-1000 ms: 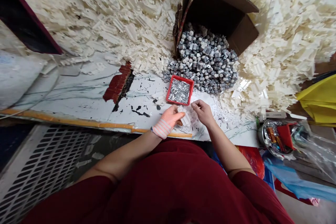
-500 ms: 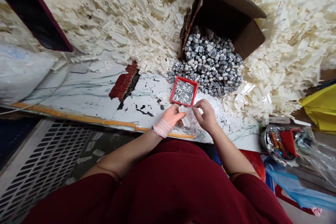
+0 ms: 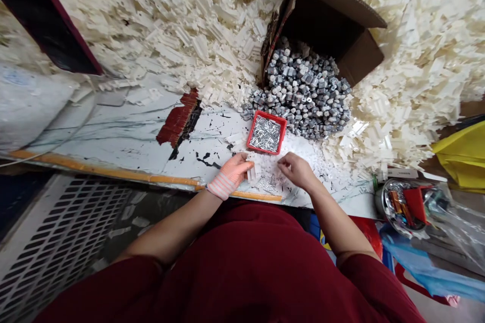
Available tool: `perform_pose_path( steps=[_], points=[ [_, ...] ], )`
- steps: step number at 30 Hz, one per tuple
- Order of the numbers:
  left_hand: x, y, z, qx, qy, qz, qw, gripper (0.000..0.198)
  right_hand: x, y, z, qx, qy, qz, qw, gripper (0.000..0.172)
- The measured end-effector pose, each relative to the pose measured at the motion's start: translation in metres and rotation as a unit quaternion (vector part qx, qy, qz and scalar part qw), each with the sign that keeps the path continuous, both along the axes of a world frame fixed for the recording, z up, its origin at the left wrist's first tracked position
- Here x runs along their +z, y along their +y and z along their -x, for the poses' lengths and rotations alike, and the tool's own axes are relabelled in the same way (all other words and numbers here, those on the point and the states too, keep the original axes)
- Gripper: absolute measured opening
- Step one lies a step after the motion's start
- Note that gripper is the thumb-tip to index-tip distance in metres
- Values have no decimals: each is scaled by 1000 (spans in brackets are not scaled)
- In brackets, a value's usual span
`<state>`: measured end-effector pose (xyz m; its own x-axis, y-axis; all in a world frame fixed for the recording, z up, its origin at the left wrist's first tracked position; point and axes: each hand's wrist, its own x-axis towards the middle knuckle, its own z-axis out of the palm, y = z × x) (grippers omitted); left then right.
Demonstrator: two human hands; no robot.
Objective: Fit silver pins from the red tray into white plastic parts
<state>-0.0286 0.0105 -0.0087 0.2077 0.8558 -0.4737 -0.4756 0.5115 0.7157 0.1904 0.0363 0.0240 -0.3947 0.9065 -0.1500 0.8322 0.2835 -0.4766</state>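
The left hand [image 3: 233,174], in an orange striped glove [image 3: 222,186], pointed inward, thumb and fingers closed in a pinch. The bare right hand [image 3: 298,169] stood apart from it, fingers curled, thumb near the forefinger. The left forearm [image 3: 176,229] and right forearm [image 3: 335,214] slanted forward and inward from maroon sleeves [image 3: 366,275].

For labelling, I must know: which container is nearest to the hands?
The small red tray holding silver pins, just beyond the left hand and right hand; the cardboard box and metal pot are farther.
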Motion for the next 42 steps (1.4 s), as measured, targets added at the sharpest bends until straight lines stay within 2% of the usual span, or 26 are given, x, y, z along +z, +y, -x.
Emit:
perform_pose_path(
  steps=[5,11,17,19,22,26,29,32,36,40,42],
  points=[
    [4,-1,7,21,7,23,999,33,7,55,2,-43,-75,-98,991,17],
    [12,-4,10,28,18,19,999,34,10,102,21,-4,-73,-125,989,21],
    [12,-3,8,16,28,11,999,33,3,120,62,129,-43,-122,983,22],
    [12,-3,8,17,25,13,999,34,0,120,65,151,-65,-125,978,20],
    [11,-3,9,20,19,13,1000,34,-4,116,54,150,-88,-124,977,17],
    [7,-1,10,18,20,18,999,33,-6,111,33,114,-43,-120,985,16],
    [5,3,8,25,18,20,999,33,-8,109,28,44,21,-112,993,19],
    [6,7,5,26,12,20,999,32,-11,110,28,-29,122,-48,991,18],
    [12,10,5,25,-2,16,1000,32,-11,106,29,-117,289,50,949,15],
    [17,11,5,32,-17,8,999,34,-6,93,29,-147,370,96,912,22],
    [18,11,3,33,-22,6,999,35,-5,88,29,-173,417,160,878,27]
  ],
)
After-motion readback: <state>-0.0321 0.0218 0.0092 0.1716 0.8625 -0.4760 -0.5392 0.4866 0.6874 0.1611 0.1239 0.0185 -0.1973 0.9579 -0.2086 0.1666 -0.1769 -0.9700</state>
